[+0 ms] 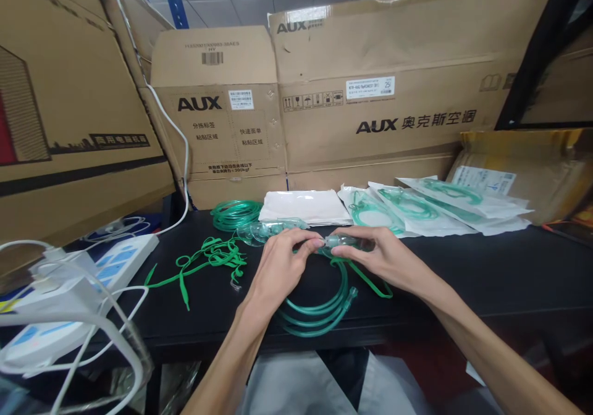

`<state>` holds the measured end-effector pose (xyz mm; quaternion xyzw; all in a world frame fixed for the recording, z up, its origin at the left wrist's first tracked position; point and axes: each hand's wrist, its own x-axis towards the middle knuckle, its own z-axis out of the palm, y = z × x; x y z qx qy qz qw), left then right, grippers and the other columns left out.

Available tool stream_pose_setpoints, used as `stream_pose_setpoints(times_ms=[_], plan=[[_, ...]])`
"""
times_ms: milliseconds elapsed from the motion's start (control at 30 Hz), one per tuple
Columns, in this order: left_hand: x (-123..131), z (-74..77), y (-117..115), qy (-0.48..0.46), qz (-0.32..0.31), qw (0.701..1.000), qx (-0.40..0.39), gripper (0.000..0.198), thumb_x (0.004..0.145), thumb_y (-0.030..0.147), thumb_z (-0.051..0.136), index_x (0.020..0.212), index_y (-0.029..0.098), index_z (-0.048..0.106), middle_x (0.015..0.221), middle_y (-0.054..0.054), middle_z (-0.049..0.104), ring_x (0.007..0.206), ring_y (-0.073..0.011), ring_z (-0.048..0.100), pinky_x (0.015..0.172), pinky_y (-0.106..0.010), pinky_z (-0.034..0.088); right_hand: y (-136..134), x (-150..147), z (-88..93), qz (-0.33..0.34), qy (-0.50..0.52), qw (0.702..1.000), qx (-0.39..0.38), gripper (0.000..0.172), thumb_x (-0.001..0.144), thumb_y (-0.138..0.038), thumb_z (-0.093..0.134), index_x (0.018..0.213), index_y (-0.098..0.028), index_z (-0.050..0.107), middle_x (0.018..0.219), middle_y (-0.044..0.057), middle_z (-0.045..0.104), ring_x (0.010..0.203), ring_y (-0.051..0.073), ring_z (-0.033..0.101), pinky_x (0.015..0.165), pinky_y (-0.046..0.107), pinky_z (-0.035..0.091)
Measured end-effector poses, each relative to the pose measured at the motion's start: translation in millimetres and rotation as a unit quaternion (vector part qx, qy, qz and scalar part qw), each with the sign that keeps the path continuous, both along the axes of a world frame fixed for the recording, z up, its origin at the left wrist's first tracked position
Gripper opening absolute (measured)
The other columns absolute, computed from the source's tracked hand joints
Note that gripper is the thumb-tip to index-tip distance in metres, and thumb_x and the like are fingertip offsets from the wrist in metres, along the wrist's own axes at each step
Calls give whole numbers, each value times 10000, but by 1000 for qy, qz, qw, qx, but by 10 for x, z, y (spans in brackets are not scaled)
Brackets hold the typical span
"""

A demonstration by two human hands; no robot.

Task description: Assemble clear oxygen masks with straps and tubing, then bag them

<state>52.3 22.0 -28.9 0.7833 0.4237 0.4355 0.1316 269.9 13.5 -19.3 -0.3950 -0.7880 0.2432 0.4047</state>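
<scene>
My right hand [384,251] holds a clear green-tinted oxygen mask [345,241] between thumb and fingers, just above the black table. My left hand [287,259] is closed in a pinch at the mask's near end. What its fingertips grip is too small to make out. A green elastic strap [370,279] hangs from the mask below my right hand. Coiled green tubing [312,328] lies under both hands at the table's front edge. Behind my left hand are more clear masks [269,230]. To their left lies a tangle of green elastic straps [208,257].
A roll of green tubing [236,214] and a stack of white pouches [306,206] lie at the back. Packed pouches with green tubing [407,208] spread to the right. A power strip [111,267] with white cables stands left. Cardboard boxes [370,106] wall off the rear.
</scene>
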Motion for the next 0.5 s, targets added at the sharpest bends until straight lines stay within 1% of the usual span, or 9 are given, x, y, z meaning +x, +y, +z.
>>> stream_pose_setpoints(times_ms=[67, 133, 167, 233, 300, 367, 433, 500], plan=[[8, -8, -8, -5, 10, 1000, 10, 150, 956, 240, 641, 975, 254, 788, 991, 20, 783, 960, -193, 702, 909, -280, 474, 8, -9, -16, -2, 4, 1000, -28, 361, 910, -516, 680, 1107, -230, 782, 900, 8, 757, 713, 188, 617, 632, 273, 448], [15, -9, -18, -11, 16, 1000, 17, 149, 949, 224, 651, 978, 266, 791, 1000, 26, 783, 981, -195, 699, 921, -282, 475, 18, -19, -39, 7, 25, 997, -69, 387, 905, -535, 679, 1095, -212, 775, 740, -18, 682, 567, 129, 484, 532, 250, 348], [19, -5, -24, -15, 17, 1000, 20, 151, 949, 222, 653, 981, 270, 792, 1000, 28, 783, 988, -194, 697, 922, -280, 476, 23, -23, -49, 17, 43, 995, -89, 396, 905, -544, 676, 1078, -202, 772, 692, -28, 637, 541, 113, 429, 512, 244, 306], [28, 7, -37, -28, 13, 999, 27, 158, 959, 230, 646, 997, 273, 792, 1012, 29, 781, 996, -188, 695, 917, -271, 479, 29, -25, -61, 43, 78, 989, -116, 405, 909, -558, 664, 1042, -190, 767, 654, -37, 566, 543, 103, 378, 507, 243, 265], [35, 24, -49, -38, 4, 999, 31, 165, 974, 248, 633, 1017, 271, 790, 1029, 30, 779, 1001, -181, 693, 908, -260, 482, 35, -15, -60, 59, 98, 985, -131, 410, 912, -568, 652, 1010, -184, 759, 649, -40, 527, 559, 107, 373, 517, 247, 262], [38, 38, -58, -29, -6, 999, 30, 173, 984, 263, 625, 1043, 273, 787, 1038, 33, 780, 1006, -178, 690, 912, -259, 477, 44, 10, -53, 62, 100, 983, -139, 414, 904, -572, 661, 1005, -180, 750, 651, -41, 518, 567, 112, 393, 526, 248, 285], [38, 42, -65, -7, -10, 1000, 29, 180, 989, 265, 621, 1075, 280, 778, 1054, 40, 782, 1021, -181, 684, 937, -268, 463, 57, 42, -46, 56, 97, 983, -142, 420, 888, -571, 682, 1017, -176, 741, 673, -35, 540, 578, 115, 425, 535, 246, 319], [38, 37, -68, 9, -9, 999, 35, 183, 995, 258, 610, 1089, 281, 766, 1075, 43, 780, 1039, -185, 680, 963, -279, 451, 67, 68, -43, 49, 93, 984, -145, 435, 875, -567, 703, 1077, -182, 719, 714, -27, 574, 598, 119, 464, 547, 242, 351]])
